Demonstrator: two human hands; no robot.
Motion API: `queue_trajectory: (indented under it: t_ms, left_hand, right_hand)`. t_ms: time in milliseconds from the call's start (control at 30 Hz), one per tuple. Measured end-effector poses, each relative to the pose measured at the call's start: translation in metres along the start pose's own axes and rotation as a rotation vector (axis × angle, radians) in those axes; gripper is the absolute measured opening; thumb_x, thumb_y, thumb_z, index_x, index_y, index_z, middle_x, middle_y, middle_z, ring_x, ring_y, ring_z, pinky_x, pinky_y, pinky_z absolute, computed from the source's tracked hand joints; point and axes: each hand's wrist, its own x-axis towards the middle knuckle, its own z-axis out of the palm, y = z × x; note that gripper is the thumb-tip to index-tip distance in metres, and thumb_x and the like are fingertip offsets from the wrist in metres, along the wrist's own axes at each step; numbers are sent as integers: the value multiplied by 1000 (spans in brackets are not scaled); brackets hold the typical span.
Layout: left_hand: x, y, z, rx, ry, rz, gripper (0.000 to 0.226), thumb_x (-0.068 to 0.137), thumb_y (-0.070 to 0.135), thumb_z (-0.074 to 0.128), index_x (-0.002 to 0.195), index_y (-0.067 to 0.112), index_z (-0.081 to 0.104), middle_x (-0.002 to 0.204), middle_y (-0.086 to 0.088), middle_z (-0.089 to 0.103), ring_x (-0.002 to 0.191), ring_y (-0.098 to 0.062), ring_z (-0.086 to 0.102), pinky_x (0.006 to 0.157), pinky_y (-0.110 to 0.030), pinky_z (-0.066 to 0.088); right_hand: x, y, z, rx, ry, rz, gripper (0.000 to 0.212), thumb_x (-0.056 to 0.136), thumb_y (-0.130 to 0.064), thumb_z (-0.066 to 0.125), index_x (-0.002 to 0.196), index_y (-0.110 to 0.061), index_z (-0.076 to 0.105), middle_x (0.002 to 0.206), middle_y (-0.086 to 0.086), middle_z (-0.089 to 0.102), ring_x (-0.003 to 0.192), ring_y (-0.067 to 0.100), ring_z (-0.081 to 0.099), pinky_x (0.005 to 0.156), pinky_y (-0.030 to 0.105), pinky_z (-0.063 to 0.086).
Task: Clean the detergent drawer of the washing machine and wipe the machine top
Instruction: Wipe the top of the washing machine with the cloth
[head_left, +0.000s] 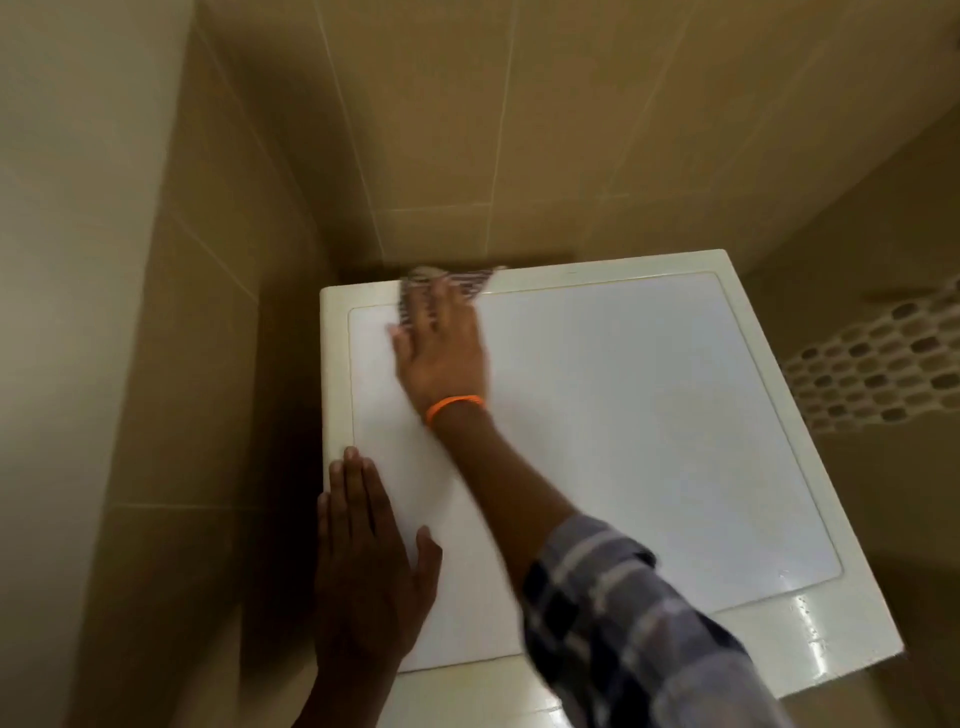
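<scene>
Now my right hand presses flat, fingers spread, on the grey striped cloth at the far-left rear edge of the glossy white washing-machine top. Left hand lies flat, fingers together, near-left. Unwiped panel stretches rightward; right hand nearer.

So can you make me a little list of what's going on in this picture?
place: tiled corner
machine top: white, shiny near front edge
cloth: striped, at the back edge
right hand: flat on the cloth, pressing it down
left hand: flat on the front left of the top
wristband: orange, on right wrist
basket: white, holey, beside the machine
</scene>
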Motion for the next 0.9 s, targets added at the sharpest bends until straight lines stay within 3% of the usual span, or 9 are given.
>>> queue_trajectory:
  t_ms: [133, 267, 367, 500, 667, 800, 900]
  left_hand:
    - [-5, -13, 6, 70, 29, 142, 89, 102, 49, 43, 162, -11, 20, 171, -32, 17, 160, -48, 18, 128, -61, 24]
    - [-3, -5, 1, 59, 17, 49, 85, 103, 49, 33, 167, -2, 9, 175, -25, 13, 163, -41, 14, 131, -56, 20]
    - [-4, -1, 2, 2, 25, 9, 90, 99, 52, 34, 169, 2, 7, 177, -20, 9, 164, -37, 11, 133, -53, 18]
    - [-6, 0, 2, -5, 19, -5, 92, 98, 54, 35, 169, 5, 4, 178, -17, 5, 165, -35, 6, 133, -51, 17]
    - [-6, 1, 2, 2, 28, 4, 91, 98, 52, 35, 169, 3, 5, 177, -20, 7, 165, -37, 8, 132, -54, 19]
    - [-6, 1, 3, -2, 44, 3, 92, 98, 51, 37, 169, 3, 5, 177, -19, 5, 165, -37, 7, 132, -54, 19]
    - [-6, 0, 2, -6, 63, 19, 91, 98, 50, 39, 169, 2, 6, 177, -19, 6, 165, -36, 7, 132, -54, 19]
  right_hand:
    - [-12, -82, 20, -37, -165, -240, 58, 106, -49, 45, 158, -24, 45, 168, 8, 35, 157, 30, 27, 128, 44, 18]
    - [-5, -48, 15, 14, -162, -324, 54, 106, -46, 45, 157, -27, 48, 165, 4, 41, 154, 29, 31, 126, 43, 24]
    - [5, 24, -9, 77, -90, -213, 57, 104, -42, 44, 157, -21, 49, 163, 9, 45, 149, 32, 40, 125, 43, 28]
    - [11, 166, -61, 21, -14, 15, 54, 106, -41, 44, 153, -17, 54, 158, 14, 51, 146, 35, 46, 125, 44, 31]
    - [-19, 328, -139, -209, -5, 326, 71, 109, -50, 17, 160, -6, 37, 164, 21, 39, 152, 39, 35, 128, 50, 23]
    - [-38, 310, -136, -294, 20, 437, 63, 109, -42, 32, 159, -4, 39, 165, 23, 36, 153, 42, 31, 128, 52, 21]
    - [-44, 271, -122, -261, 25, 463, 65, 108, -45, 29, 160, -8, 38, 167, 21, 33, 155, 39, 28, 129, 49, 18]
